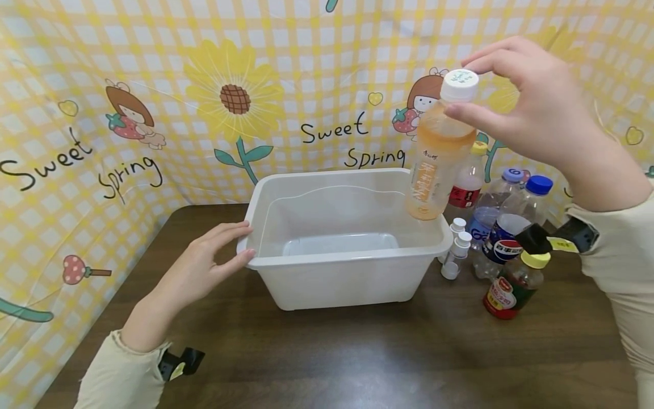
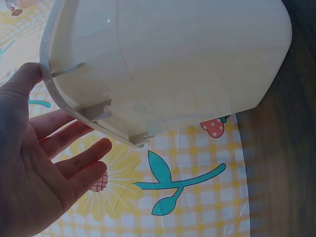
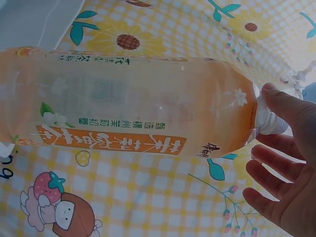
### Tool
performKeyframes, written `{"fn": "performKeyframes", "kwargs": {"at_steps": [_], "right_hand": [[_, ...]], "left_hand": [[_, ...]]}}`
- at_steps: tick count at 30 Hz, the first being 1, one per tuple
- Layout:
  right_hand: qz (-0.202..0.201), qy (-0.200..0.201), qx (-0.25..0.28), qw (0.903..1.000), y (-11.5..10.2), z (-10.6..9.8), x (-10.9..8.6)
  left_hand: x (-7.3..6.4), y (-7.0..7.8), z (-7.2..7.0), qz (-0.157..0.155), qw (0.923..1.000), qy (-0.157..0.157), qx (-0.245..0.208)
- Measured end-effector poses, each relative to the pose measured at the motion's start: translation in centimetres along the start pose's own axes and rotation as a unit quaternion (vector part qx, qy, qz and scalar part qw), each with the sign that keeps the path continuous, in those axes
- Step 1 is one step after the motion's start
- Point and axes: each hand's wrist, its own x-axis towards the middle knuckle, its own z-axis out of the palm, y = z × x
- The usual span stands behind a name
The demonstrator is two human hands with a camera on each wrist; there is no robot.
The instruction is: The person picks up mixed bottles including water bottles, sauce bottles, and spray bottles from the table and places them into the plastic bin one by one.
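Observation:
My right hand (image 1: 536, 99) pinches a drink bottle (image 1: 429, 165) at its neck, just below the white cap. The bottle is clear with orange tint and an orange label, and hangs nearly upright over the right end of a white plastic tub (image 1: 337, 284). In the right wrist view the thumb and index finger grip the bottle's neck (image 3: 264, 116) while the other fingers stay loose. At the tub's left end, my left hand (image 1: 196, 264) holds the rim between thumb and fingers; the left wrist view shows the fingers reaching behind the rim (image 2: 57, 96).
Right of the tub stand two small white-capped bottles (image 1: 456, 255), a blue-capped Pepsi bottle (image 1: 506, 233), a purple-capped bottle (image 1: 485, 216), a red-labelled bottle (image 1: 464, 196) and a yellow-capped bottle (image 1: 511, 292). A patterned cloth (image 1: 327, 79) hangs behind the dark wooden table (image 1: 327, 358).

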Motion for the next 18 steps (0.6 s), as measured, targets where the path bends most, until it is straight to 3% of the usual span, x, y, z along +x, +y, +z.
{"fn": "performKeyframes", "kwargs": {"at_steps": [10,18], "right_hand": [[-0.041,-0.032,0.066,0.9965,-0.4,2.5,0.9],[-0.039,-0.076,0.063,0.9943,-0.4,4.5,1.5]], "left_hand": [[-0.1,-0.1,0.0,0.007,0.9999,0.009,0.006],[0.0,-0.1,0.0,0.007,0.9999,0.007,0.005]]}}
